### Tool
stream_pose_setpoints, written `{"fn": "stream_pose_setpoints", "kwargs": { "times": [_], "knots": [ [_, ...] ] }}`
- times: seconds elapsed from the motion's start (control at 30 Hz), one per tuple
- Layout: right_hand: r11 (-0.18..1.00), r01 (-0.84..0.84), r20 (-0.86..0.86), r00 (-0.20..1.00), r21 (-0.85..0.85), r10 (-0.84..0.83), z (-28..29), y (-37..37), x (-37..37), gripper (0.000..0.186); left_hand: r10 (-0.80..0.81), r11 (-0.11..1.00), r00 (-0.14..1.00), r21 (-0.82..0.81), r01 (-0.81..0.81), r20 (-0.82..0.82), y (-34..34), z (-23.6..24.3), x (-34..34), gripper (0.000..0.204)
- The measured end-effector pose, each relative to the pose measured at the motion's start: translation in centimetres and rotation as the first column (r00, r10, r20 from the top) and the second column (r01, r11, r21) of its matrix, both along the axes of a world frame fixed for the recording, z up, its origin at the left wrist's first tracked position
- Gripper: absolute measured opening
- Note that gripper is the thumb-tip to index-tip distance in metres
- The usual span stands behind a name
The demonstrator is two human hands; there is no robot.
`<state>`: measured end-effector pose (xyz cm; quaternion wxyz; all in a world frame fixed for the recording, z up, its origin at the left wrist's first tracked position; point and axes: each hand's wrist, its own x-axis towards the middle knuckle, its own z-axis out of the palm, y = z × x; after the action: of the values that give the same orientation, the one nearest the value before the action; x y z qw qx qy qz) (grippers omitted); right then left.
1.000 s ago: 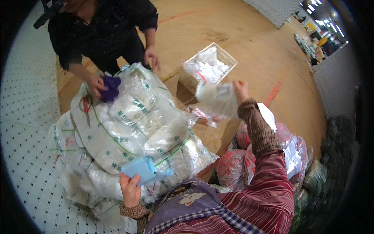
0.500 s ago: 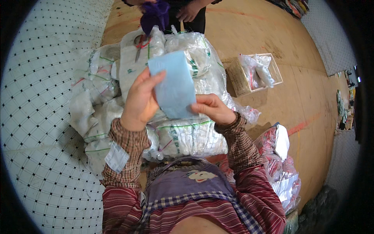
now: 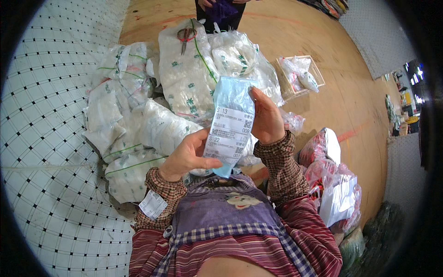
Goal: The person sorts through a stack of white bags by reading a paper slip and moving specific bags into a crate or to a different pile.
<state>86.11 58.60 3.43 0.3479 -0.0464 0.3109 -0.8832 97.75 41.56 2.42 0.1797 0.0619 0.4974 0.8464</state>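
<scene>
A flat light-blue plastic packet [image 3: 236,97] is held up in front of me, its long side nearly upright. Two white printed labels with square codes [image 3: 229,135] cover the middle and lower part of its face. My left hand [image 3: 191,154] grips the lower left edge, thumb across the front. At the upper right edge, my right hand [image 3: 268,116] holds it too, with part of the fingers hidden behind. A white printed label [image 3: 152,204] sticks to my left sleeve cuff.
Beyond the packet lies a heap of clear plastic bags with white contents [image 3: 184,83], red-handled scissors [image 3: 186,38] on top. A wooden crate with bags [image 3: 317,70] stands right; red bagged goods [image 3: 323,173] lie nearer. Another person's hands [image 3: 205,3] hold purple cloth at the top.
The packet has turned from its plain blue face to the labelled one. My left hand has shifted to its lower left edge, my right hand to its upper right.
</scene>
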Motion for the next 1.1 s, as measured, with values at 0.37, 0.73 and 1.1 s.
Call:
{"fn": "stream_pose_setpoints", "kwargs": {
  "times": [0.37,0.73,1.1],
  "knots": [
    [-0.088,0.045,-0.018,0.958,0.995,0.285,-33.1,22.3,17.8,0.051,0.423,0.906,0.902,-0.038,-0.421,0.085,1.3,-4.2,1.5,0.047],
    [0.014,-0.050,0.051,0.991,0.999,-0.121,-28.0,32.1,25.5,0.053,-0.048,0.968,0.999,-0.244,0.049,0.008,19.0,-5.2,-7.0,0.035],
    [0.162,0.613,-0.198,0.477,0.773,-0.856,-32.1,67.7,-4.2,0.027,-0.116,0.710,0.840,-0.547,0.444,0.531,41.2,-15.0,-18.5,0.024]
  ]
}}
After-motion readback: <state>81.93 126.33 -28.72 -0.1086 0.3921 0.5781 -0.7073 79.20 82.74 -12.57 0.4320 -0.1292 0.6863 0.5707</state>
